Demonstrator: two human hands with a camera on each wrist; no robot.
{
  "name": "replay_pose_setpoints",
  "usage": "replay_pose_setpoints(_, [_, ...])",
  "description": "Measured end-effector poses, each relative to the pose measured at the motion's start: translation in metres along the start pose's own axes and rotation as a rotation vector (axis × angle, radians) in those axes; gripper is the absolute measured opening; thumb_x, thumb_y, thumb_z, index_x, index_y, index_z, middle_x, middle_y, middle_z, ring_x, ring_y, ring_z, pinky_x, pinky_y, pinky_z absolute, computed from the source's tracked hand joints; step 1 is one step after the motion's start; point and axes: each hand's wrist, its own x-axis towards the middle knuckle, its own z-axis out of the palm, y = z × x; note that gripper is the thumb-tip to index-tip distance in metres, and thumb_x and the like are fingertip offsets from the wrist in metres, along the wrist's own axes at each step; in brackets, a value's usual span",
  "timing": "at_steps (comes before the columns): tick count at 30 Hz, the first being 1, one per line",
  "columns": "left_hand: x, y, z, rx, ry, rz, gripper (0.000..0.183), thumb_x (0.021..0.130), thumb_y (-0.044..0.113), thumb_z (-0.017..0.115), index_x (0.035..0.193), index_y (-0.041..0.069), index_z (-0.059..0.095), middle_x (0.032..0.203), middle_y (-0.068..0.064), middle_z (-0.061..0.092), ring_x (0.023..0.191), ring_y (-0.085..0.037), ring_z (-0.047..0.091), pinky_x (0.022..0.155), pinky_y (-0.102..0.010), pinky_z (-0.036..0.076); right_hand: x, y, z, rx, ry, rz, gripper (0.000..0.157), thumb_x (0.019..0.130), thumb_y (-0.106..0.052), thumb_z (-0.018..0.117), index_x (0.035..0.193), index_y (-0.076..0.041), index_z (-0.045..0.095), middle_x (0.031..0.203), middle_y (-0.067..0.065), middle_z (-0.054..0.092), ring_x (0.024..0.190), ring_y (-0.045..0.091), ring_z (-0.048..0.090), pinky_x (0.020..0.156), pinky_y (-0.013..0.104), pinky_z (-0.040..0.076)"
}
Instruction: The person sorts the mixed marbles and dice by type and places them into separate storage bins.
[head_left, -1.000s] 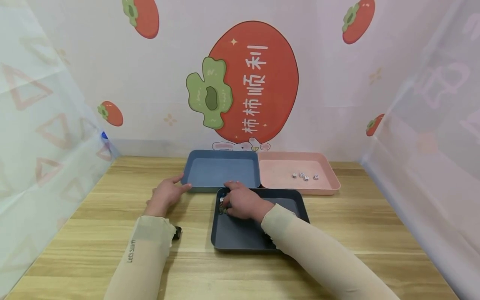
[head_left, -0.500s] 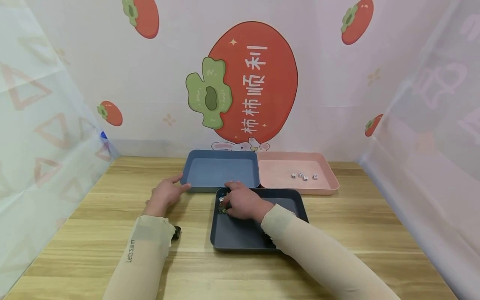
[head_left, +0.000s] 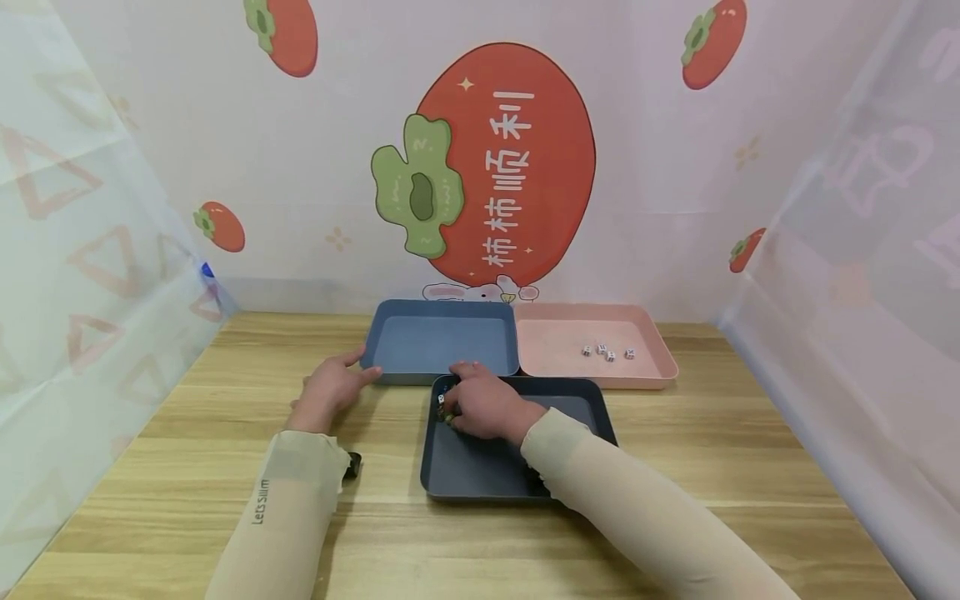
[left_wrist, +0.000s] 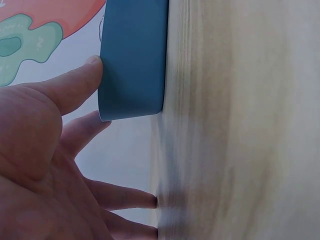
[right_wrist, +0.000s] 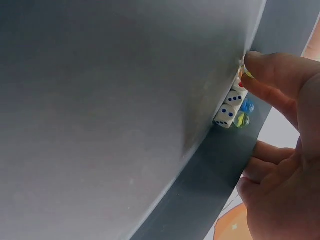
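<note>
My left hand (head_left: pixel 333 387) rests at the near left corner of the blue tray (left_wrist: pixel 132 65). Thumb and index fingertips touch its rim, and two other fingertips reach the table. My right hand (head_left: pixel 487 404) reaches into the dark grey tray (head_left: pixel 480 471) at its far left corner. Its thumb and index finger pinch at a clear, yellowish marble (right_wrist: pixel 248 73), mostly covered by the fingertips. White dice (right_wrist: pixel 225 116) line the tray's wall beside them, one with a red dot. A blue marble (right_wrist: pixel 247 106) and a yellow-green marble (right_wrist: pixel 241 120) lie against the dice.
A pink tray (head_left: pixel 551 337) stands right of the blue one, with several white dice (head_left: pixel 611 356) in it. The grey tray sits in front of both on the wooden table (head_left: pixel 720 467). Printed cloth (head_left: pixel 645 167) encloses the back and sides.
The dice and marbles beside my right fingertips have shifted slightly within the grey tray's corner. Both hands stay nearly where they were.
</note>
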Motion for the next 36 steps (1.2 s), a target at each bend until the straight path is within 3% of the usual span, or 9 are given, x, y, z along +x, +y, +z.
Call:
replay_pose_setpoints(12, [0.0, -0.001, -0.001, -0.008, 0.0, 0.01, 0.077, 0.096, 0.057, 0.057, 0.16, 0.027, 0.027, 0.16, -0.021, 0.023, 0.132, -0.068, -0.013, 0.089, -0.087, -0.009, -0.003, 0.011, 0.0, 0.079, 0.06, 0.016, 0.007, 0.09, -0.017, 0.075, 0.094, -0.021, 0.069, 0.145, 0.01, 0.052, 0.142, 0.023, 0.035, 0.117, 0.042, 0.024])
replay_pose_setpoints(20, [-0.001, -0.002, -0.001, -0.006, 0.001, 0.01, 0.075, 0.097, 0.056, 0.057, 0.16, 0.027, 0.027, 0.16, -0.021, 0.024, 0.133, -0.068, -0.012, 0.089, -0.087, -0.009, -0.013, 0.022, -0.011, 0.237, 0.072, 0.099, 0.006, 0.093, -0.019, 0.073, 0.099, -0.02, 0.069, 0.152, 0.011, 0.042, 0.134, 0.028, 0.045, 0.101, 0.041, 0.047])
replay_pose_setpoints(26, [-0.001, -0.002, -0.001, -0.006, 0.003, 0.015, 0.076, 0.097, 0.056, 0.057, 0.16, 0.027, 0.027, 0.16, -0.02, 0.023, 0.133, -0.068, -0.012, 0.089, -0.087, -0.009, -0.022, 0.039, -0.019, 0.333, 0.134, 0.128, 0.01, 0.093, -0.017, 0.073, 0.103, -0.017, 0.07, 0.15, 0.012, 0.046, 0.134, 0.027, 0.046, 0.106, 0.042, 0.043])
replay_pose_setpoints(33, [-0.001, -0.002, 0.0, -0.002, 0.011, 0.013, 0.075, 0.097, 0.056, 0.057, 0.159, 0.027, 0.027, 0.16, -0.02, 0.023, 0.134, -0.068, -0.01, 0.089, -0.087, -0.008, -0.034, 0.075, -0.034, 0.468, 0.248, 0.259, 0.013, 0.096, -0.018, 0.068, 0.107, -0.013, 0.072, 0.142, 0.012, 0.054, 0.133, 0.028, 0.045, 0.109, 0.048, 0.038])
replay_pose_setpoints(36, [-0.001, -0.001, 0.0, 0.001, 0.014, 0.011, 0.075, 0.097, 0.056, 0.057, 0.159, 0.028, 0.027, 0.16, -0.02, 0.024, 0.134, -0.067, -0.008, 0.089, -0.087, -0.008, -0.043, 0.094, -0.043, 0.474, 0.296, 0.355, 0.017, 0.096, -0.02, 0.066, 0.109, -0.011, 0.072, 0.134, 0.012, 0.059, 0.125, 0.03, 0.051, 0.104, 0.05, 0.042])
